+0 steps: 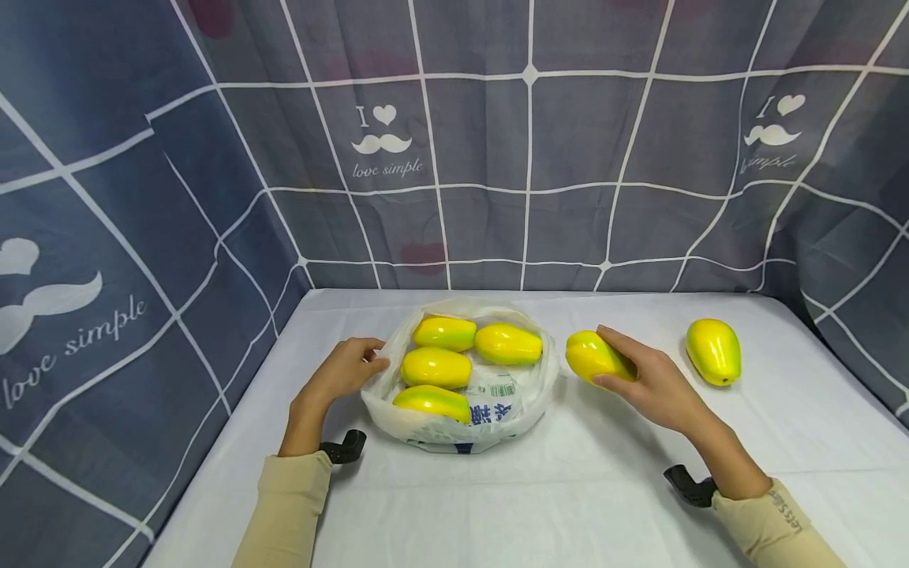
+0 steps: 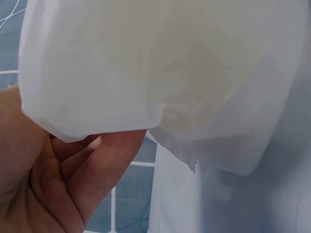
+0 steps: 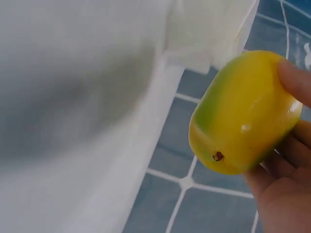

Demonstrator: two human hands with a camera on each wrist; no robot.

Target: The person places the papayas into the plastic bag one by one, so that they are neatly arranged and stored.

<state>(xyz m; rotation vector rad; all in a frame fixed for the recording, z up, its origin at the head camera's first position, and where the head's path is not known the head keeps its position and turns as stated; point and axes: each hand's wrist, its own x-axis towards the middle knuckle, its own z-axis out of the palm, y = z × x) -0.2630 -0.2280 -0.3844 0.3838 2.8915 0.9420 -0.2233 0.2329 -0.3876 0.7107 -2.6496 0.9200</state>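
Note:
A white plastic bag (image 1: 521,422) stands with its mouth rolled wide on the table, several yellow papayas (image 1: 436,368) lying inside. My left hand (image 1: 346,367) pinches the bag's left rim; in the left wrist view, the bag's film (image 2: 97,73) covers part of the fingers (image 2: 104,170). To the right of the bag, my right hand (image 1: 656,388) grips a yellow-green papaya (image 1: 595,356) between thumb and fingers. The right wrist view shows this papaya (image 3: 243,116) with a small brown stem spot. Another papaya (image 1: 713,352) lies on the table, right of my right hand.
A white cloth covers the table (image 1: 568,505). Grey curtain (image 1: 483,142) with white grid lines rises behind it and along the left side. Black wrist mounts (image 1: 690,485) sit on both wrists.

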